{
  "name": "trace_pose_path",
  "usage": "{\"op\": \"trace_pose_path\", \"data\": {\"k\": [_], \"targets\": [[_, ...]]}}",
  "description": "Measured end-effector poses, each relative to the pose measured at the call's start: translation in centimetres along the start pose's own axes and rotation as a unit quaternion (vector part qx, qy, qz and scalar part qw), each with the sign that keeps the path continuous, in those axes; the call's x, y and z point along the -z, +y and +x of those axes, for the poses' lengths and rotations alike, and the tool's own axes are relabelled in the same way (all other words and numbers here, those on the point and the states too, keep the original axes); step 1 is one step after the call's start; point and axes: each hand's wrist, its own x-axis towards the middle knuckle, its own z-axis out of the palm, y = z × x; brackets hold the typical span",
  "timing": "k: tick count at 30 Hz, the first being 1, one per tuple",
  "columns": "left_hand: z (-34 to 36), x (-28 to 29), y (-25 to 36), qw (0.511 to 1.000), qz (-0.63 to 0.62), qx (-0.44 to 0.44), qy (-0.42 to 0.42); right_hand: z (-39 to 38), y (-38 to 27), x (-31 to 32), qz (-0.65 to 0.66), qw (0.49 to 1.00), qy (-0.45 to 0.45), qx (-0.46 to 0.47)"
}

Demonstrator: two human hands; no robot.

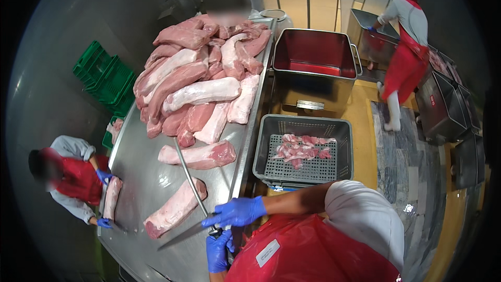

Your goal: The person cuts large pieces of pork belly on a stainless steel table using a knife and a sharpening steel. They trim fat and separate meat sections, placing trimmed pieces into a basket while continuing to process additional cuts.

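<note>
My right hand [239, 212], in a blue glove, is closed around a knife [180, 237], whose handle is hidden in the fingers. Its blade points left over the steel table [135, 188] and looks slightly blurred. Just below, my gloved left hand [218, 250] grips the dark handle of a sharpening steel [189, 177]. That long rod slants up and away across the meat, crossing close to the knife. A pale pork loin [177, 208] lies under the rod, and another loin [198, 155] rests farther back. Whether blade and rod touch, I cannot tell.
Many loins form a heap [198, 78] at the table's far end. Right of the table stand a grey crate [302, 177] holding trimmings and a steel bin [315, 86]. A co-worker [78, 177] handles a loin at the left edge; another person [407, 47] stands by bins.
</note>
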Motion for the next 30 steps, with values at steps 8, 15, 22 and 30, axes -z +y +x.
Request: {"op": "trace_pose_path", "data": {"k": [8, 15, 22, 30], "targets": [[1.5, -0.3, 0.9, 0.993, 0.096, 0.024, -0.071, -6.4, 11.3, 5.1, -0.055, 0.889, 0.427, -0.159], [2.5, -0.4, 1.6, 0.981, 0.163, 0.010, -0.105, -6.6, 13.1, 3.2, -0.264, 0.872, 0.389, -0.139], [1.9, 1.6, 1.1, 0.985, 0.147, 0.015, -0.089, -1.1, 3.9, -0.5, -0.102, 0.991, 0.084, -0.005], [-0.3, 5.5, -0.5, 0.990, 0.122, -0.017, -0.063, 0.0, 12.7, 5.2, -0.062, 0.914, 0.314, -0.249]]}}
